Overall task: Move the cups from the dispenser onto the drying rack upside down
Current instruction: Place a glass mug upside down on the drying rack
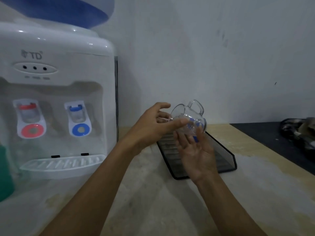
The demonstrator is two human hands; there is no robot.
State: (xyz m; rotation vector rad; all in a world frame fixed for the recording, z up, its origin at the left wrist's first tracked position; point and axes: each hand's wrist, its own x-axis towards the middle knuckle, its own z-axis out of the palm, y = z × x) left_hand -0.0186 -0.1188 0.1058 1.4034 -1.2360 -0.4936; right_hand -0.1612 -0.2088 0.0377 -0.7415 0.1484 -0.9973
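A clear glass cup [189,116] with a handle and blue markings hangs tilted on its side in the air, handle up, above the black mesh drying rack [226,155]. My left hand [153,123] pinches its rim from the left with thumb and fingers. My right hand [194,150] is under it, palm up, fingertips touching the cup's lower side. The white water dispenser [56,99] stands at the left, with a red tap and a blue tap. Its drip tray [63,163] holds no cup.
A green object [5,172] shows at the left edge beside the dispenser. A dark counter section with a bundle of cables [298,133] lies at the far right. The wall runs close behind the rack. The pale countertop [153,201] extends toward me.
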